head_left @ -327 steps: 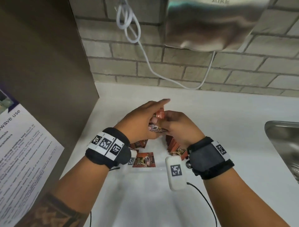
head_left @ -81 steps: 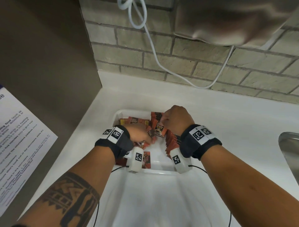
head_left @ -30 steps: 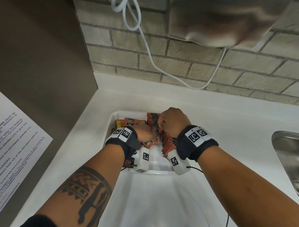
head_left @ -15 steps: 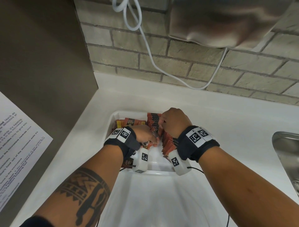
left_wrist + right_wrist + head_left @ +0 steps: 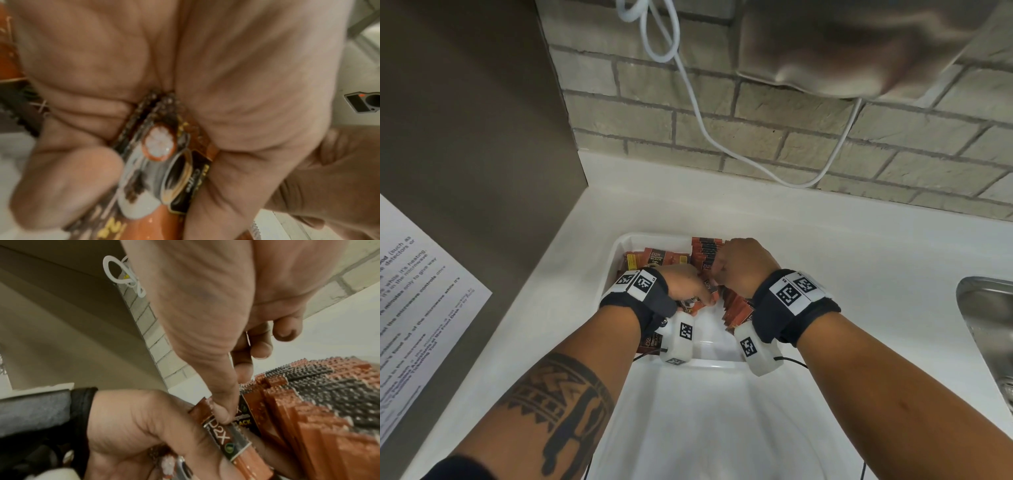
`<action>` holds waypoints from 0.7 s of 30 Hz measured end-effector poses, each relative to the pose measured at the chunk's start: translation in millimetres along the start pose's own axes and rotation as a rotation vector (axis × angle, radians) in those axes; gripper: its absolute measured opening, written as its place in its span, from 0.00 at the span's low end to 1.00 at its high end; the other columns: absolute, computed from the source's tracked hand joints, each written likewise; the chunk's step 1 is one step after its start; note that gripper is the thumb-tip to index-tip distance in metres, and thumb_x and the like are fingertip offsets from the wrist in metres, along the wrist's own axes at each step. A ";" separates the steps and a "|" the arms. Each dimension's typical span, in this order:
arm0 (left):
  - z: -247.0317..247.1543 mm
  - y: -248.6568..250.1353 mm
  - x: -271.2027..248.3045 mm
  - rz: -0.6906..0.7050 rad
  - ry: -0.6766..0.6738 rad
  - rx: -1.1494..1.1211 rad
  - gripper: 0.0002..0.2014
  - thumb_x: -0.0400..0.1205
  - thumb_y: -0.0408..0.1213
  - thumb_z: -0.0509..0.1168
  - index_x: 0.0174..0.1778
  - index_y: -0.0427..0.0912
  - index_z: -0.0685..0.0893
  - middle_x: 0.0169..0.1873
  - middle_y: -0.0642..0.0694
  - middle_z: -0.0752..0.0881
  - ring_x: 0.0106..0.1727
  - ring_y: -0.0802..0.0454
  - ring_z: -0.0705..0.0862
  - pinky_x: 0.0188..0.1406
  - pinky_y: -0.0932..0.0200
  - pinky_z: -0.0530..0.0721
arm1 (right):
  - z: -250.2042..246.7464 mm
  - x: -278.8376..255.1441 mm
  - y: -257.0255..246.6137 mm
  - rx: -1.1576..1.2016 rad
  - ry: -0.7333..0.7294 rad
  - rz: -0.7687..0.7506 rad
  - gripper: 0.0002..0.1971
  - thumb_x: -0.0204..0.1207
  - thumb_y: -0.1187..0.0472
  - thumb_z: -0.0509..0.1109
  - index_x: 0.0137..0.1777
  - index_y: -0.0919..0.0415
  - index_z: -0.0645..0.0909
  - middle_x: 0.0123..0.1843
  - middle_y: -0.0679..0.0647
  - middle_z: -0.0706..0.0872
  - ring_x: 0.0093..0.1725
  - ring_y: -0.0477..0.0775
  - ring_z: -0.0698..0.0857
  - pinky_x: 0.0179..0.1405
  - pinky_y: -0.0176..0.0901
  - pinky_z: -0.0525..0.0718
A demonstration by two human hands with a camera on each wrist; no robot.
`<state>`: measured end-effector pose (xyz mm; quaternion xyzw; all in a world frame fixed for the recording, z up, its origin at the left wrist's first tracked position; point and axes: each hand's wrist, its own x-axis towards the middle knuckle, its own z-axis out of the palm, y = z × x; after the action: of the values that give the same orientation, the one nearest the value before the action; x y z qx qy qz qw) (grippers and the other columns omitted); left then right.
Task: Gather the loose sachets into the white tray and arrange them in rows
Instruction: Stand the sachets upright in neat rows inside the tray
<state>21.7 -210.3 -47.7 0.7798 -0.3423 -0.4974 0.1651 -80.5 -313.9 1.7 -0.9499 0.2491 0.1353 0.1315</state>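
The white tray [image 5: 616, 255] lies on the counter and holds orange-and-black coffee sachets. A few lie flat at its back left [image 5: 655, 257]. A row stands on edge along the right side [image 5: 705, 248], also clear in the right wrist view [image 5: 318, 394]. My left hand [image 5: 703, 298] is low in the tray and grips a small bundle of sachets [image 5: 158, 146] between thumb and fingers. My right hand [image 5: 717, 270] is beside it. Its thumb [image 5: 222, 415] presses on the left hand's top sachet [image 5: 226, 439], and its curled fingers pinch a sachet at the row's near end.
A steel sink [image 5: 983, 325] is set into the counter at the right. A brown panel [image 5: 465, 154] with a paper notice [image 5: 417, 308] walls off the left. A hand dryer [image 5: 859, 44] and a white cable [image 5: 702, 130] hang on the brick wall behind.
Eleven seconds ago both hands held sachets above the counter; they have since sunk into the tray. Over the last second they barely moved, the left hand shifting slightly towards the right one.
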 end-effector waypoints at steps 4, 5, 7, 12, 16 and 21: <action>1.8 -0.6 -1.3 -0.009 -0.035 -0.081 0.21 0.80 0.41 0.75 0.62 0.29 0.87 0.42 0.39 0.87 0.41 0.45 0.83 0.45 0.54 0.82 | -9.3 -10.7 1.2 0.077 0.012 -0.023 0.08 0.77 0.60 0.70 0.44 0.57 0.91 0.48 0.51 0.91 0.50 0.54 0.87 0.56 0.51 0.86; 2.0 -0.5 -3.2 -0.013 -0.045 -0.089 0.19 0.81 0.40 0.75 0.62 0.30 0.87 0.40 0.40 0.87 0.38 0.47 0.84 0.41 0.57 0.83 | -12.1 -12.8 1.1 0.078 0.021 -0.025 0.09 0.78 0.62 0.67 0.46 0.58 0.91 0.49 0.52 0.90 0.51 0.55 0.87 0.56 0.51 0.86; 2.7 -0.9 -6.3 -0.013 -0.049 -0.070 0.19 0.81 0.40 0.74 0.63 0.30 0.87 0.35 0.42 0.87 0.33 0.51 0.83 0.34 0.61 0.81 | -19.2 -16.3 3.1 0.083 0.051 -0.026 0.10 0.79 0.65 0.63 0.48 0.61 0.87 0.49 0.55 0.89 0.51 0.57 0.87 0.54 0.52 0.86; 1.6 1.9 -11.0 0.012 -0.051 -0.031 0.19 0.83 0.41 0.72 0.70 0.41 0.85 0.35 0.41 0.85 0.32 0.51 0.80 0.31 0.62 0.78 | -40.9 -19.2 14.9 0.246 0.292 -0.012 0.08 0.78 0.69 0.61 0.52 0.58 0.77 0.44 0.54 0.85 0.42 0.55 0.83 0.38 0.44 0.78; 1.7 9.2 -14.8 0.037 -0.017 0.057 0.19 0.86 0.43 0.68 0.73 0.45 0.81 0.33 0.46 0.83 0.27 0.53 0.77 0.27 0.64 0.76 | -40.2 -15.6 16.9 0.260 0.318 -0.033 0.08 0.78 0.68 0.63 0.50 0.54 0.79 0.43 0.51 0.87 0.43 0.55 0.87 0.44 0.47 0.84; 5.0 9.9 -14.0 0.012 0.001 0.136 0.22 0.85 0.48 0.68 0.72 0.42 0.82 0.34 0.45 0.84 0.27 0.53 0.76 0.31 0.62 0.76 | -28.1 -13.3 12.1 0.319 0.272 -0.047 0.07 0.79 0.65 0.65 0.48 0.54 0.84 0.48 0.50 0.88 0.47 0.54 0.88 0.51 0.49 0.87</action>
<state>9.8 -207.1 -34.8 0.7874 -0.3799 -0.4716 0.1149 -92.4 -327.2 29.9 -0.9322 0.2605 -0.0384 0.2484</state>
